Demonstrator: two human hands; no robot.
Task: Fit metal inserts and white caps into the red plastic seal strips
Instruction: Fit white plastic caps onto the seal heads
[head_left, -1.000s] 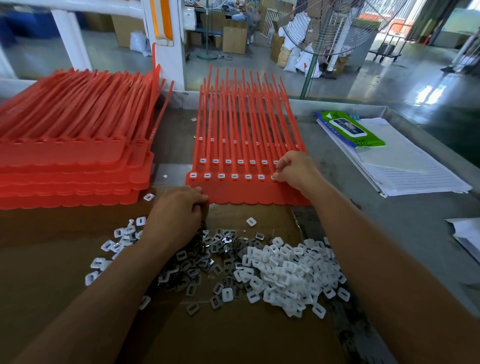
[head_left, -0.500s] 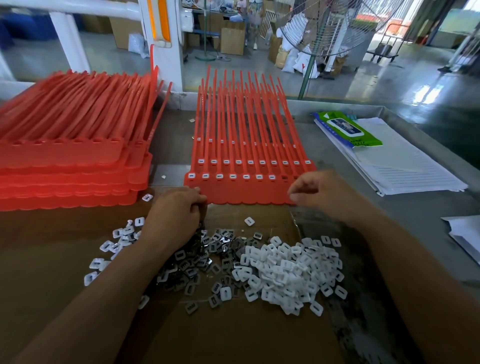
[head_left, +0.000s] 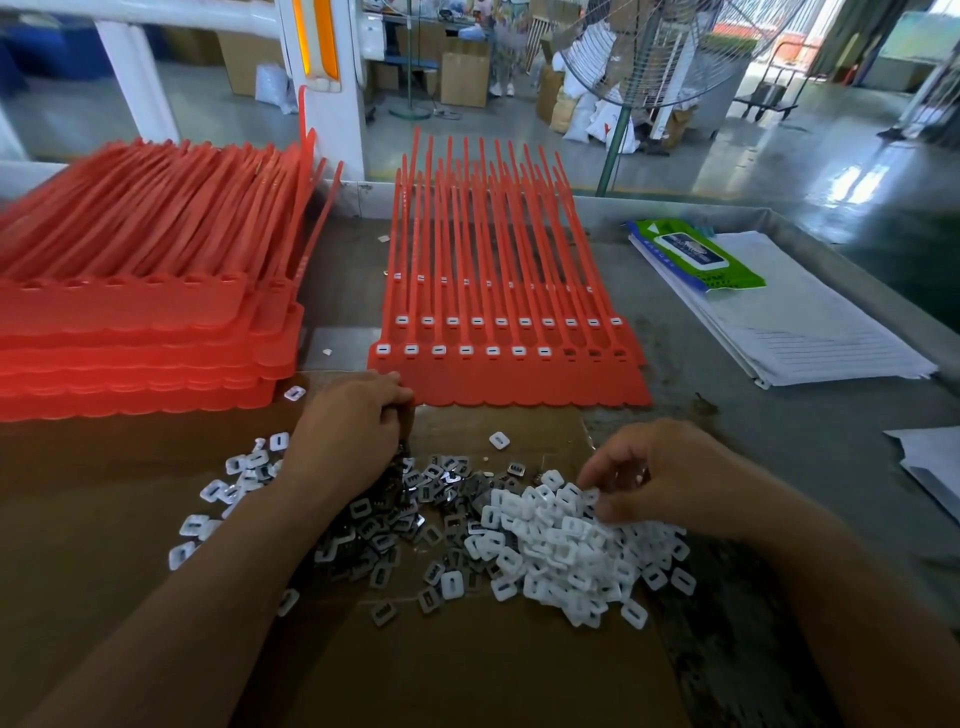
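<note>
A sheet of red seal strips (head_left: 511, 382) lies flat at the table's middle, on top of other sheets. Its front row carries several white caps from the left; the three sockets at the right end (head_left: 595, 353) show no cap. My left hand (head_left: 353, 426) rests as a fist at the sheet's near-left corner, with dark metal inserts showing under its curled fingers. My right hand (head_left: 662, 475) hovers over the white cap pile (head_left: 566, 545), fingers bent down, fingertips touching the caps and a gap between thumb and forefinger. The metal insert pile (head_left: 400, 525) lies between my arms.
A tall stack of red strip sheets (head_left: 135, 332) fills the left of the table. The loose parts lie on brown cardboard (head_left: 467, 670). A stack of paper (head_left: 810, 332) with a green wipes pack (head_left: 696, 254) lies at the right. More loose caps (head_left: 228, 488) lie left of my left arm.
My right hand has left the front row of the red sheet and come back toward me, down onto the white cap pile. My left hand has stayed in place.
</note>
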